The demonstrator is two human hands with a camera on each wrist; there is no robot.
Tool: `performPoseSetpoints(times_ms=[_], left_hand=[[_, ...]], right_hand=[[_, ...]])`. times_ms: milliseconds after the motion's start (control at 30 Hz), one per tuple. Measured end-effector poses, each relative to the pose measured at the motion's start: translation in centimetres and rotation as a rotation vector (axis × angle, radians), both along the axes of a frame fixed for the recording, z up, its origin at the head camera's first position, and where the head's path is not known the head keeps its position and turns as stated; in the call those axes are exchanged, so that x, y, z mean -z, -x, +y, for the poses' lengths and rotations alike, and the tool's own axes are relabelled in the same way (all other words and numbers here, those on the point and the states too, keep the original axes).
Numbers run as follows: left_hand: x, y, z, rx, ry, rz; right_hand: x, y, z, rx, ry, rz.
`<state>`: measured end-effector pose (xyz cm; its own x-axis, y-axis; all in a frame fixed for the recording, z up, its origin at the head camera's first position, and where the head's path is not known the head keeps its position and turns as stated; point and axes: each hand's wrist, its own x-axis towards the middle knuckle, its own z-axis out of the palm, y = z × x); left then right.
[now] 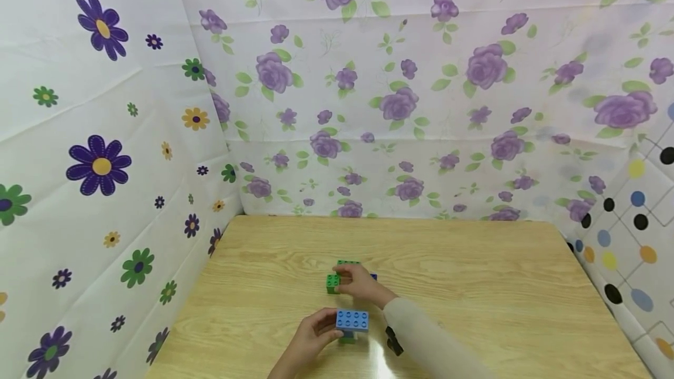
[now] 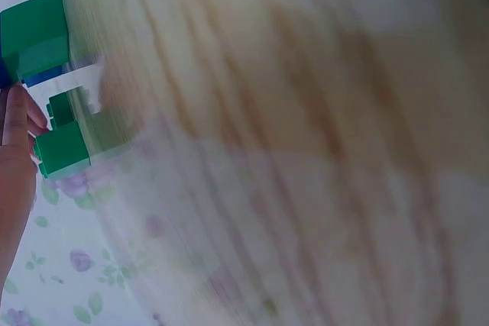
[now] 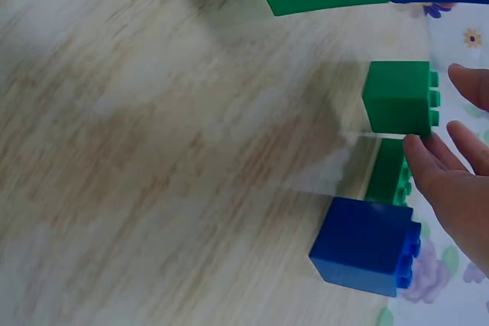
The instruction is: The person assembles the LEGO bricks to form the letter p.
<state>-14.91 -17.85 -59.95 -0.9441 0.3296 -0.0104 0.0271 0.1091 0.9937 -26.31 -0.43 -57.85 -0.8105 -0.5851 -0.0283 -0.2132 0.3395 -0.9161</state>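
My left hand [image 1: 312,337] grips a stack with a light blue eight-stud brick [image 1: 352,320] on top and green below [image 1: 347,340]. The stack's green side [image 2: 34,32] shows large in the left wrist view. Farther forward, my right hand [image 1: 362,283] is over the table with its fingers spread round a small green brick [image 1: 333,283]. In the right wrist view, fingertips sit close to that green brick [image 3: 397,98]; contact is unclear. Beside it are another green brick [image 3: 386,172] and a dark blue brick [image 3: 363,246], partly hidden by my right hand in the head view.
The wood-patterned table [image 1: 474,285] meets a flowered cloth wall [image 1: 447,180] at the back. More patterned cloth [image 1: 174,227] borders the left, and dotted cloth [image 1: 626,250] the right. A small black device [image 1: 393,341] sits at my right sleeve.
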Motion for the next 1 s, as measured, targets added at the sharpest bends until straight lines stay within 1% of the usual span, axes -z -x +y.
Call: performPoseSetpoints(times_ms=[100,300,633,800,900,1000], left_hand=[[0.19,0.07,0.03,0.003,-0.004,-0.003],[0.05,0.03,0.12,0.005,-0.014,-0.013],[-0.16,0.06,0.21,-0.006,-0.022,-0.046],[-0.16,-0.07,0.11,-0.004,-0.016,-0.031],[-0.16,-0.06,0.05,-0.001,-0.012,-0.027],[-0.13,-0.04,0.0,0.0,-0.009,-0.022]], right_hand=[[0.28,-0.05,-0.21,-0.004,-0.015,0.012],[0.76,-0.04,-0.47,0.011,-0.036,0.068],[0.89,-0.13,-0.49,0.047,-0.042,0.098],[0.76,-0.13,-0.5,0.047,-0.026,0.066],[0.43,-0.15,-0.45,0.047,-0.015,0.041],[0.13,-0.22,-0.37,0.042,-0.008,0.045]])
